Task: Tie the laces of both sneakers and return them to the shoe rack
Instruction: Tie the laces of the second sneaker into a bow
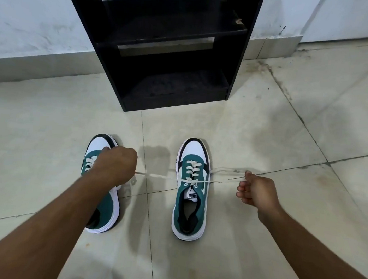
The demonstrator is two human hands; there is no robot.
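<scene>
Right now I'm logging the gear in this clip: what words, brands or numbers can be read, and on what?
"PUMA", upside down from the head view, on the white tongue label of the right sneaker.
Left sneaker: its tongue is hidden by the left hand, so nothing is readable.
Shoe rack: no text.

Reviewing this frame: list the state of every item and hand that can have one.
Right green-and-white sneaker: on floor, white lace pulled taut sideways, no bow.
Left green-and-white sneaker: on floor, partly hidden.
Black shoe rack: visible shelves hold nothing.
Left hand: gripping lace.
Right hand: gripping lace.

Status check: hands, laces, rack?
Both hands, left and right, pulling right green-and-white sneaker's white laces taut. No bow yet. Black wooden shoe rack empty.
</scene>
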